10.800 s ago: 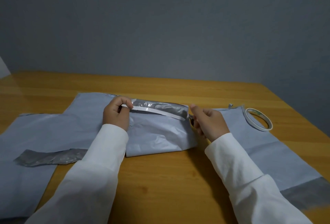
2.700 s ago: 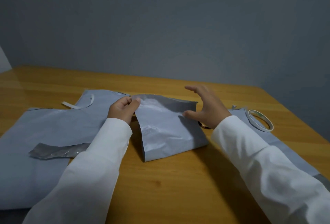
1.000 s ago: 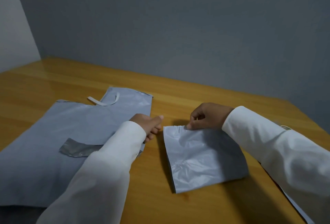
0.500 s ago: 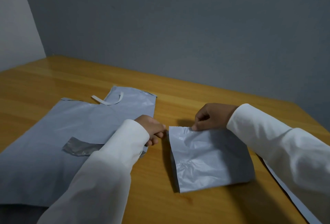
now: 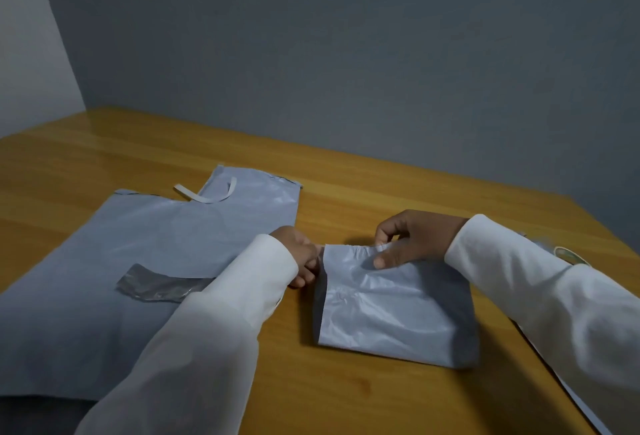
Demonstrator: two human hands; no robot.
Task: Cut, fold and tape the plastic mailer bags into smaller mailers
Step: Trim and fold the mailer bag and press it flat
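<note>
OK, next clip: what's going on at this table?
A person in white sleeves works on a small grey mailer lying on the wooden table. The right hand pinches its far edge; the left hand holds the far left corner. To the left lies a larger cut mailer sheet with a peeled tape strip on it.

Bare wooden table (image 5: 363,192) open to you beyond both hands, large grey mailer sheet (image 5: 138,244) with a white strip (image 5: 204,196) and dark scrap (image 5: 156,287) covering your left, what may be a tape roll (image 5: 568,256) by your right sleeve.
</note>
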